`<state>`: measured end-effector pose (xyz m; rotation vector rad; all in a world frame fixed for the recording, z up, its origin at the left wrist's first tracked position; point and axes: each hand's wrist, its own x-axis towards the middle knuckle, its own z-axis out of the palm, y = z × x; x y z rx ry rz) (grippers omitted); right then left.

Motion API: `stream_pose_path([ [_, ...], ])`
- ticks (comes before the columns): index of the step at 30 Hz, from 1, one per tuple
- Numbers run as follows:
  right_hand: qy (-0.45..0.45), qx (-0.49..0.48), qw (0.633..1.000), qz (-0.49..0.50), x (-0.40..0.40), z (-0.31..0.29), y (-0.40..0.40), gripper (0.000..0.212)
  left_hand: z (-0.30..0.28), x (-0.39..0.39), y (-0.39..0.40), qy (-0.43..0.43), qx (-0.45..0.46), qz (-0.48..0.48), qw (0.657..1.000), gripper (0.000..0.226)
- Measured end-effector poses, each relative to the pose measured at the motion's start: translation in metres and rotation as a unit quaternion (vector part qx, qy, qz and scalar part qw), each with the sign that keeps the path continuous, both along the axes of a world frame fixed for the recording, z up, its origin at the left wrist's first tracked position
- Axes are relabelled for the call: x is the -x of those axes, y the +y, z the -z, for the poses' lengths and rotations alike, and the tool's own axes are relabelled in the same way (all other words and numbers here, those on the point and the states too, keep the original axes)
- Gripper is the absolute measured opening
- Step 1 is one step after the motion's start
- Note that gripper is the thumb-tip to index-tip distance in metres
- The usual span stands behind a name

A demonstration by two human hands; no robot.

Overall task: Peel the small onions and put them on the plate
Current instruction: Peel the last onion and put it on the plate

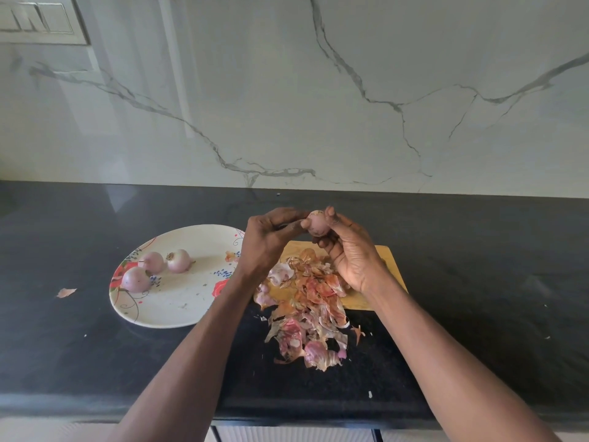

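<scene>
Black stone countertop point(478, 266) running along the foot of a veined marble wall; resting directly on it, at left, an oval flowered plate point(178, 301), and just right of it a wooden cutting board point(387, 255), its near part covered by a heap of onion skins point(306, 317) that spills off the board onto the black surface. A single loose skin flake point(66, 292) lies left of the plate, apart from it; small pale crumbs dot the counter near the heap.
</scene>
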<state>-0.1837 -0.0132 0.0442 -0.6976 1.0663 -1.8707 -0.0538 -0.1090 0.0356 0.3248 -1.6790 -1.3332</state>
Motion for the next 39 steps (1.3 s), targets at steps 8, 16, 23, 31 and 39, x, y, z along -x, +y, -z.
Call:
stream_pose_path([
  [8,-0.002,-0.007,1.000,-0.002,0.000,0.000,0.000,0.039,-0.002,-0.003,0.001,0.008,-0.006,0.010,1.000,0.016],
  [16,-0.009,-0.005,1.000,0.000,-0.002,0.000,0.001,0.030,-0.001,0.000,0.006,0.015,0.008,-0.019,1.000,0.028],
  [23,-0.005,-0.012,1.000,0.011,-0.001,0.003,-0.003,0.026,-0.002,0.002,0.004,0.009,-0.018,-0.026,0.999,0.016],
  [31,0.009,0.012,1.000,-0.007,-0.002,0.003,-0.004,0.033,-0.001,0.002,0.001,0.021,-0.066,-0.031,0.997,0.011],
  [39,0.112,-0.016,0.993,0.032,-0.002,0.005,-0.004,0.048,0.007,0.008,0.002,0.015,-0.105,-0.002,0.994,0.017],
])
